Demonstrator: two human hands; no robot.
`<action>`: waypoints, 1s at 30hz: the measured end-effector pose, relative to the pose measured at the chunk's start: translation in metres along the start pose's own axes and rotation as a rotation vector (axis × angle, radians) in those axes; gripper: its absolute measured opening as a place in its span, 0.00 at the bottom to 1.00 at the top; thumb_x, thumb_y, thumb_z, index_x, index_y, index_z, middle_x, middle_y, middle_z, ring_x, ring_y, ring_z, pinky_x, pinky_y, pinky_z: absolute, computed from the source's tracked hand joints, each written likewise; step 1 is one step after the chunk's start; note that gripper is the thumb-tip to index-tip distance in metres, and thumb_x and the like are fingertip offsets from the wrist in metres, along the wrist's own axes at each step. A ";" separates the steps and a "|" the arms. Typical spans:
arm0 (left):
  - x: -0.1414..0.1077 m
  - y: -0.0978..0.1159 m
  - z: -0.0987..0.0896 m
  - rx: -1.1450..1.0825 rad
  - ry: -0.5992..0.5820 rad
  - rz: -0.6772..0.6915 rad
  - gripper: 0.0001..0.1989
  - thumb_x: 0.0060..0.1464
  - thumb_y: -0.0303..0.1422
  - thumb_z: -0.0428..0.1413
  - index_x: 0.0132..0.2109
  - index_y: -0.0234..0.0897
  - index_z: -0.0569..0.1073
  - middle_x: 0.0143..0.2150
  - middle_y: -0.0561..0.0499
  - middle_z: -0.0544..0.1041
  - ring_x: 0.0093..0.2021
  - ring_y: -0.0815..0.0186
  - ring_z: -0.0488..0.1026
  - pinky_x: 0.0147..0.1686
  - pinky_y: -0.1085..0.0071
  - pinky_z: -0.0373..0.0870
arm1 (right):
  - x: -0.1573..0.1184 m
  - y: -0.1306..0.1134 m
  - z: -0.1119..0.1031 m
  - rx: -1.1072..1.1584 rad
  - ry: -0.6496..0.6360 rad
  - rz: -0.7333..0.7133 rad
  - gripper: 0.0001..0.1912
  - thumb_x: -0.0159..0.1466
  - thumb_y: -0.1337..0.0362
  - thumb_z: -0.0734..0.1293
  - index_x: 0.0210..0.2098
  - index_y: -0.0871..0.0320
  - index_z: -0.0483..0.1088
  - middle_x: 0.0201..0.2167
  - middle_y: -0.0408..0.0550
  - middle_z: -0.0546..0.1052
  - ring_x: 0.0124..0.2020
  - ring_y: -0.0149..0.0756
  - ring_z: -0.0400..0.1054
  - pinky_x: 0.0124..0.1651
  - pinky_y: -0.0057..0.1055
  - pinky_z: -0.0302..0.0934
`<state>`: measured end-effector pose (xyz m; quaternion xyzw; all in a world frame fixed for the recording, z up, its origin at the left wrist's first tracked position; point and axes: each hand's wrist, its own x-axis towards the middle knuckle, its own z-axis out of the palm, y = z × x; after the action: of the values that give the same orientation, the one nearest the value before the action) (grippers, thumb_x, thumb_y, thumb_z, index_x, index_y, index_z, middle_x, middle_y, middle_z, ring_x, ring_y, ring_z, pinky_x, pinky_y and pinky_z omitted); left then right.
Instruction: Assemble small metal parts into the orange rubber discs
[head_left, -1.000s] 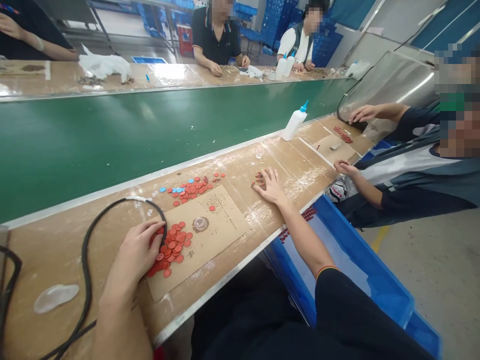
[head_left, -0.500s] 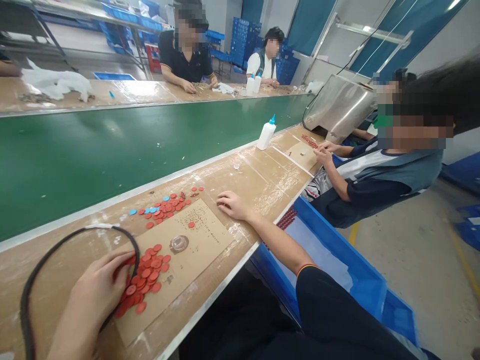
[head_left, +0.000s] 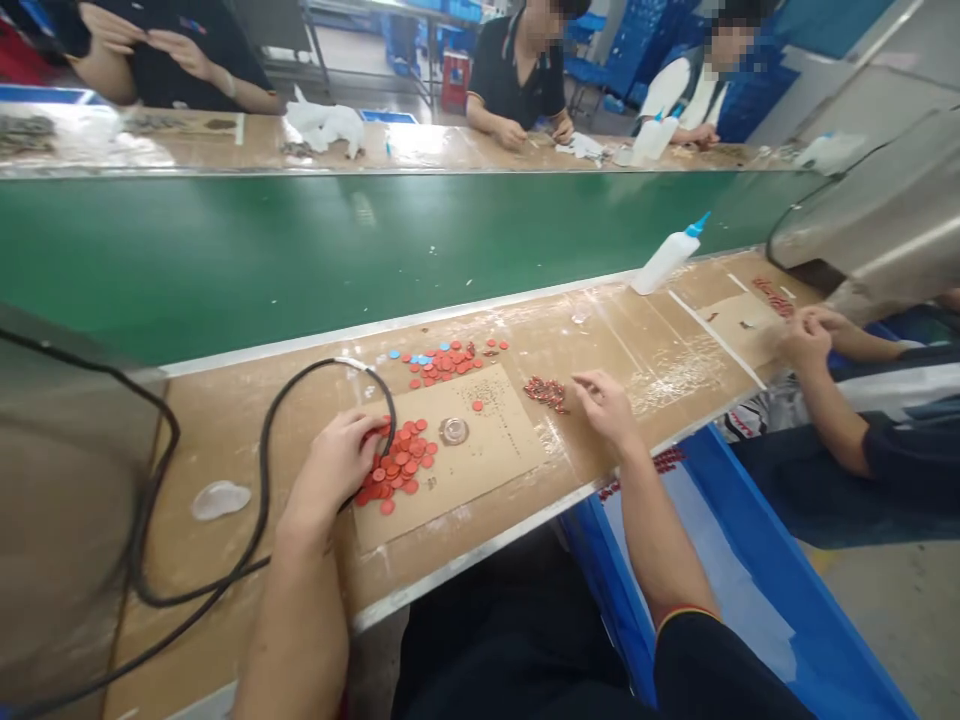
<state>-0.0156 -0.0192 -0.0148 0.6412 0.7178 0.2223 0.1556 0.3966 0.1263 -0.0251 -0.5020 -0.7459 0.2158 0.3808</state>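
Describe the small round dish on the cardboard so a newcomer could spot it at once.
Find the wooden bench along the long green belt. On it, by the left hand, lies a cardboard sheet. The small clear dish sits there just right of the red discs, the sheet's only see-through thing.

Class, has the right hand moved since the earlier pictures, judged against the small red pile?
Yes: the right hand has moved off the small red pile, to its right.

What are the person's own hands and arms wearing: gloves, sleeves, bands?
Both the left hand and the right hand are bare, with no gloves. The right arm has a dark short sleeve with thin orange-yellow cuff trim. No left sleeve shows.
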 end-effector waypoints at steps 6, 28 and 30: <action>-0.004 0.003 -0.004 -0.050 0.044 -0.050 0.21 0.64 0.37 0.47 0.49 0.38 0.83 0.50 0.42 0.84 0.51 0.54 0.79 0.56 0.60 0.76 | -0.029 0.000 -0.002 -0.228 -0.266 -0.018 0.10 0.67 0.56 0.67 0.38 0.51 0.80 0.38 0.52 0.81 0.42 0.46 0.77 0.49 0.44 0.71; 0.001 0.038 0.015 -1.281 0.312 -0.261 0.19 0.37 0.42 0.76 0.35 0.36 0.85 0.38 0.43 0.86 0.39 0.59 0.83 0.43 0.64 0.83 | 0.022 -0.138 0.035 0.397 -0.231 -0.547 0.07 0.66 0.69 0.74 0.39 0.49 0.77 0.39 0.44 0.78 0.38 0.35 0.76 0.41 0.35 0.75; 0.000 0.038 0.016 -1.373 0.288 -0.300 0.20 0.36 0.40 0.78 0.36 0.35 0.85 0.36 0.44 0.86 0.38 0.60 0.84 0.42 0.66 0.84 | 0.036 -0.145 0.060 0.495 -0.286 -0.551 0.04 0.66 0.66 0.74 0.37 0.50 0.77 0.39 0.44 0.80 0.39 0.35 0.78 0.41 0.35 0.76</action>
<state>0.0248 -0.0139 -0.0081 0.2573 0.5096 0.6825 0.4564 0.2570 0.1041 0.0525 -0.1412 -0.8236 0.3467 0.4261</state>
